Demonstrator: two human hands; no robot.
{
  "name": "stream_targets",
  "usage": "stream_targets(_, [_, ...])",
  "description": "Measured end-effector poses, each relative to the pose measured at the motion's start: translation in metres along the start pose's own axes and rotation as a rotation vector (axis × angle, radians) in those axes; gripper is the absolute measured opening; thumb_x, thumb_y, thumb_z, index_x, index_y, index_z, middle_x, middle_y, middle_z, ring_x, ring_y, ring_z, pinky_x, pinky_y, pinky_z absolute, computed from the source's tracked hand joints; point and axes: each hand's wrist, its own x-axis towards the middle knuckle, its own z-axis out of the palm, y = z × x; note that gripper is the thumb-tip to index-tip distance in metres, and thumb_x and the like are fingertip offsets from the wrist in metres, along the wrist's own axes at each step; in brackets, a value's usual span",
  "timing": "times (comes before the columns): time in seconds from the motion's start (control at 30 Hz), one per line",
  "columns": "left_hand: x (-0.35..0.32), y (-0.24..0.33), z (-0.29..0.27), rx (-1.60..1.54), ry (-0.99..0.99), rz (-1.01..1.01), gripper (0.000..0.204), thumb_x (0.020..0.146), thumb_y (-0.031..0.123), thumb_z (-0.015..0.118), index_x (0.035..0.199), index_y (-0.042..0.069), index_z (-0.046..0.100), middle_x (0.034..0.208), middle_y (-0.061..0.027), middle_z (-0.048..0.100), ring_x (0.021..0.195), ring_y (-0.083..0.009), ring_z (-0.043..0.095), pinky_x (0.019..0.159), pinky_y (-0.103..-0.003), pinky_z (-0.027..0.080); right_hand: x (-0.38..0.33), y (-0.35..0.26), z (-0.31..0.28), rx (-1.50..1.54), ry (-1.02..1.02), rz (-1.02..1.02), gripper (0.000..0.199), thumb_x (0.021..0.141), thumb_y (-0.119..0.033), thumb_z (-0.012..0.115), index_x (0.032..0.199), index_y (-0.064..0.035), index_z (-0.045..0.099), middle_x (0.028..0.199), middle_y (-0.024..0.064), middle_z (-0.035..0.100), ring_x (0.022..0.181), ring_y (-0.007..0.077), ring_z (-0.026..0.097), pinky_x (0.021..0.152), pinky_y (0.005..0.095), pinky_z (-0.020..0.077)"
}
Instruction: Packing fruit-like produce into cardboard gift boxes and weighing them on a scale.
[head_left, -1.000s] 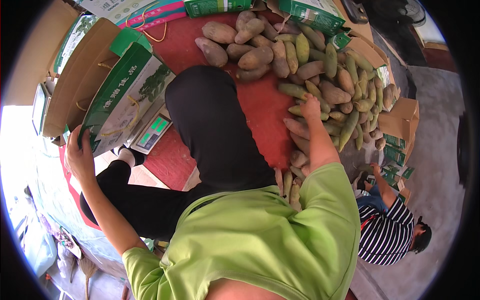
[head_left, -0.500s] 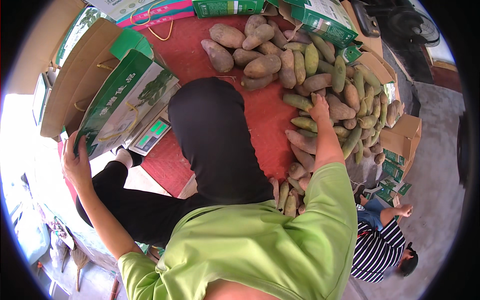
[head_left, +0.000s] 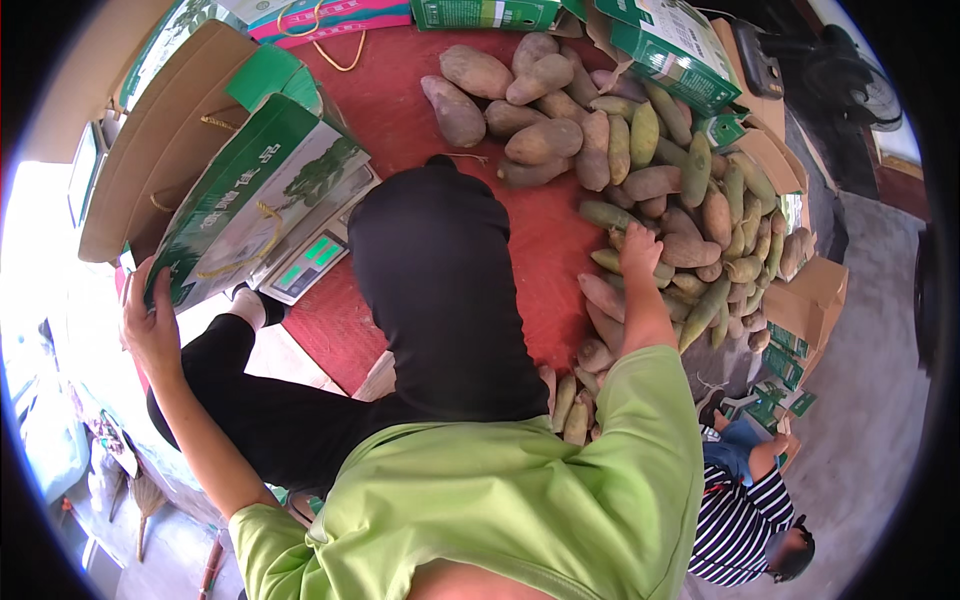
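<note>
My left hand grips the near edge of a green and white cardboard carry box, thumb on its outer face. The box stands open and tilted on a digital scale with a lit green display. On the right, my right hand is in a heap of oblong brown and green tubers or fruits; I cannot tell which kind. Its fingers curl down between the pieces, and what they grip is hidden. Close beside it lie a green piece and a brown piece.
Several green boxes line the far edge of the red surface. A black fan stands at the far right. Open brown cartons sit beyond the heap. A person in a striped top is at the lower right.
The view has shifted slightly. My right hand has come nearer to me within the heap, off the green piece it touched. My left hand keeps its hold on the box.
</note>
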Motion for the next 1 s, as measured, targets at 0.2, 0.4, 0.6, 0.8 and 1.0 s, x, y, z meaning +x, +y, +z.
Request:
stream_targets(0.2, [0.002, 0.001, -0.001, 0.05, 0.006, 0.02, 0.024, 0.087, 0.02, 0.062, 0.108, 0.011, 0.064, 0.104, -0.0114, 0.066, 0.111, -0.0293, 0.057, 0.091, -0.036, 0.043, -0.015, -0.007, 0.003, -0.064, -0.013, -0.099, 0.016, 0.089, -0.019, 0.047, 0.102, -0.0167, 0.055, 0.109, 0.0022, 0.059, 0.104, 0.0205, 0.055, 0.082, 0.0408, 0.0435])
stream_targets(0.4, [-0.001, 0.013, -0.002, -0.009, 0.108, 0.158, 0.016, 0.084, 0.01, 0.062, 0.099, 0.008, 0.064, 0.09, -0.0067, 0.066, 0.084, -0.0242, 0.063, 0.074, -0.032, 0.047, -0.029, -0.011, -0.001, -0.079, -0.086, -0.164, 0.022, 0.085, -0.018, 0.053, 0.106, -0.0199, 0.057, 0.11, 0.0, 0.058, 0.108, 0.0203, 0.052, 0.084, 0.0402, 0.043])
stream_targets(0.6, [0.0, 0.018, -0.006, -0.059, 0.086, 0.132, 0.012, 0.082, 0.015, 0.063, 0.094, 0.011, 0.066, 0.084, -0.0046, 0.064, 0.078, -0.0238, 0.063, 0.068, -0.032, 0.047, -0.044, -0.001, -0.016, 0.051, -0.022, -0.171, 0.03, 0.081, -0.017, 0.059, 0.11, -0.0213, 0.056, 0.11, -0.001, 0.057, 0.109, 0.021, 0.052, 0.086, 0.0417, 0.0431])
stream_targets(0.8, [-0.005, 0.025, -0.018, -0.027, 0.018, 0.091, 0.011, 0.083, 0.019, 0.062, 0.09, 0.012, 0.066, 0.08, -0.0044, 0.062, 0.077, -0.0252, 0.062, 0.065, -0.034, 0.047, -0.051, -0.003, -0.044, 0.29, 0.101, -0.084, 0.046, 0.071, -0.02, 0.07, 0.115, -0.0211, 0.055, 0.112, -0.0001, 0.058, 0.107, 0.0229, 0.053, 0.085, 0.0413, 0.0445])
stream_targets(1.0, [-0.003, 0.02, -0.018, -0.045, -0.001, 0.101, 0.011, 0.083, 0.021, 0.061, 0.09, 0.013, 0.065, 0.081, -0.0038, 0.061, 0.081, -0.0246, 0.061, 0.065, -0.037, 0.046, -0.028, 0.0, -0.032, 1.454, 0.189, 0.071, 0.046, 0.075, -0.01, 0.072, 0.118, -0.0081, 0.055, 0.109, 0.0085, 0.061, 0.098, 0.0189, 0.059, 0.085, 0.0324, 0.0464])
